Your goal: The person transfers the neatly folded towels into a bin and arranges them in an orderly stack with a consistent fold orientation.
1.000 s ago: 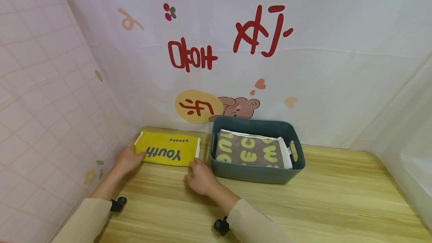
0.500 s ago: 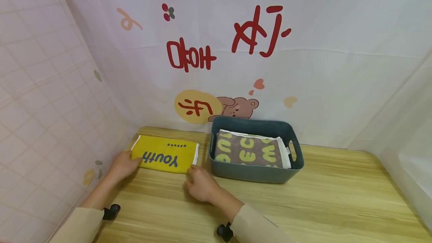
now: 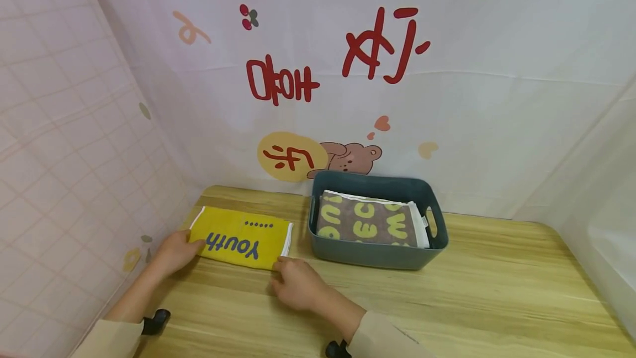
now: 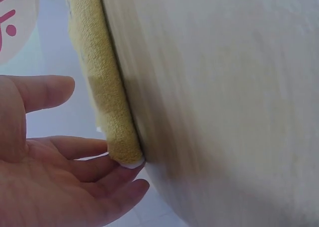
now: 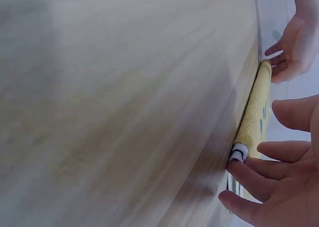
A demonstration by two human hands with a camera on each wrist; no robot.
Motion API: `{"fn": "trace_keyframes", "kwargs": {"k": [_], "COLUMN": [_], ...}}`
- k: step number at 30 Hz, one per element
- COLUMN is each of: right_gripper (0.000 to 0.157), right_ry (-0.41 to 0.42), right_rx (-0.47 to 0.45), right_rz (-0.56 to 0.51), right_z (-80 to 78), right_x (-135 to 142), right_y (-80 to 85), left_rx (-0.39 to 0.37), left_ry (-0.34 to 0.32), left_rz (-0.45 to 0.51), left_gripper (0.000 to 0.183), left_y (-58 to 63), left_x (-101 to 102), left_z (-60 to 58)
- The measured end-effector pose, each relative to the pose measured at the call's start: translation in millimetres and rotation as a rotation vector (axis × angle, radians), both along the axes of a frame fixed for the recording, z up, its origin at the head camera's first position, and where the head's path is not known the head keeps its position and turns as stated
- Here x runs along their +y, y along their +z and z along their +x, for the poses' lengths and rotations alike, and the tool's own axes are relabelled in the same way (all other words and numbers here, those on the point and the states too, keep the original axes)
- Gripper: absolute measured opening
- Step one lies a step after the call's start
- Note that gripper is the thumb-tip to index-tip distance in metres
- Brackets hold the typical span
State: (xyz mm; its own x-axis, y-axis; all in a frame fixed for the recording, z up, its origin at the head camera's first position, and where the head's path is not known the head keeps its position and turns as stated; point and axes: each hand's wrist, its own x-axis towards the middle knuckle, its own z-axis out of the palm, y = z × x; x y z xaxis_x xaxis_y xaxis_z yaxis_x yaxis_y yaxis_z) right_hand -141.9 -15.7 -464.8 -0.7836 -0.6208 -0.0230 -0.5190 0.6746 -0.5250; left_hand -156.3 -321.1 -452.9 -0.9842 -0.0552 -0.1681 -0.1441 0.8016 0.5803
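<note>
A folded yellow towel [image 3: 238, 236] with the word "Youth" and white edges lies flat on the wooden table at the left. At its left end is my left hand [image 3: 176, 252]; in the left wrist view the fingers [image 4: 94, 167] touch the towel's end while the thumb stands apart from it. My right hand [image 3: 300, 285] is at the near right corner. Seen from the right wrist, its loosely extended fingers [image 5: 269, 179] meet the white edge, thumb raised away. Neither hand pinches the towel in the wrist views.
Right of the towel stands a blue-green plastic basket [image 3: 372, 256] with handle holes. Inside it lies a folded brown towel [image 3: 370, 222] with yellow-green letters. A printed cloth wall [image 3: 472, 126] closes off the back, and a grid-patterned one [image 3: 64, 153] the left side.
The yellow towel has slid across the table toward me and slightly left, both hands moving along with it at its ends. The basket and brown towel have stayed in place.
</note>
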Motion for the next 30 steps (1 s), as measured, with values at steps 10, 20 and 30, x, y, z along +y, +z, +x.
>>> {"fn": "trace_keyframes", "kwargs": {"k": [10, 20, 30], "right_gripper": [0.011, 0.013, 0.041], "right_ry": [0.067, 0.010, -0.362], "right_rx": [0.008, -0.031, -0.275], "right_rz": [-0.049, -0.137, -0.447], "right_z": [9.7, 14.9, 5.1], "right_x": [4.6, 8.5, 0.5], "right_y": [1.6, 8.1, 4.6], "left_rx": [-0.036, -0.053, -0.035], "left_ry": [0.027, 0.070, 0.096], "left_rz": [-0.035, -0.019, 0.006], "left_gripper": [0.062, 0.053, 0.066], "left_y": [5.6, 12.1, 9.5], "left_x": [-4.6, -8.3, -10.2], "left_z": [10.3, 14.3, 0.7]}}
